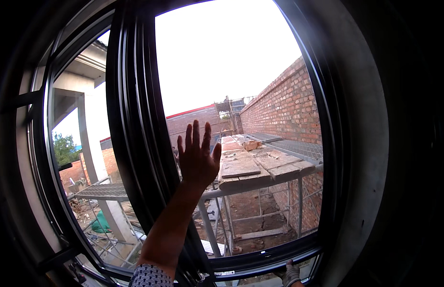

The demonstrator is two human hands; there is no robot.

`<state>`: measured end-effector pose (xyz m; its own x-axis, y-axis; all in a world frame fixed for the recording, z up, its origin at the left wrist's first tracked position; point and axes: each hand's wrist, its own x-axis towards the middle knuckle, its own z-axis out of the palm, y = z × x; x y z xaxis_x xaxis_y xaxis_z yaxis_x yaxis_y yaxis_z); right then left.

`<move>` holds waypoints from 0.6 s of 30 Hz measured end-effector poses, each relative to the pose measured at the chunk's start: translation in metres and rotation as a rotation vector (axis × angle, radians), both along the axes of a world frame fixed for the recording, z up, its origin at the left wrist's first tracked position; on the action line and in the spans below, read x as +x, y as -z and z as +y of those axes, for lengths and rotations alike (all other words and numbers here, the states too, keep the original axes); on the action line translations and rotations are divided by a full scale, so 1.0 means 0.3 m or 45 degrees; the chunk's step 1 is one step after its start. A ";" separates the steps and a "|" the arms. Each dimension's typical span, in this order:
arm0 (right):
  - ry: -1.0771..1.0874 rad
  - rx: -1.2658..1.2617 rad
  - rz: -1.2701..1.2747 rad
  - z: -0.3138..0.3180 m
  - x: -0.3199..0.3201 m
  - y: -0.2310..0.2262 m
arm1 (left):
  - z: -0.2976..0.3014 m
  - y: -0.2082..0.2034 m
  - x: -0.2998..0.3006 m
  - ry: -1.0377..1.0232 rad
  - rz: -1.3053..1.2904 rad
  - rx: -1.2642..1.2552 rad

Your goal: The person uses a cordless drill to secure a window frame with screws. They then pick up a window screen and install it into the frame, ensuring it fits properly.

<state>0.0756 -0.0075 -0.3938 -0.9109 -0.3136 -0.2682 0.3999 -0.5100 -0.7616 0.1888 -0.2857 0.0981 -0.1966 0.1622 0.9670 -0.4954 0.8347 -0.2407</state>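
Observation:
A tall dark-framed window sash (260, 261) with a large pane stands in front of me. My left hand (199, 160) is raised against the pane, bare, its fingers spread and its palm turned away from me. The patterned sleeve (152, 276) shows on that forearm, which crosses the dark upright post (136, 119). Low at the right, my right hand (291, 274) wears a greyish glove. It grips the sash's bottom rail with the thumb up; its other fingers are partly hidden.
A narrower window panel (83, 158) stands at the left. Outside are a plank scaffold platform (260, 165) with brick pieces on it, metal scaffold poles (300, 208), a brick wall (284, 105) and a pale column (93, 138). The window's right surround (370, 143) lies in shade.

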 end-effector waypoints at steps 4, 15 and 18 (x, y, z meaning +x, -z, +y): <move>-0.010 -0.009 -0.005 -0.005 -0.004 0.040 | 0.006 -0.039 -0.057 0.026 -0.019 -0.015; -0.110 -0.219 -0.180 0.001 -0.082 0.097 | 0.024 -0.091 -0.098 0.022 -0.050 -0.015; -0.135 -0.272 -0.212 -0.006 -0.091 0.122 | 0.023 -0.098 -0.082 0.010 -0.070 0.002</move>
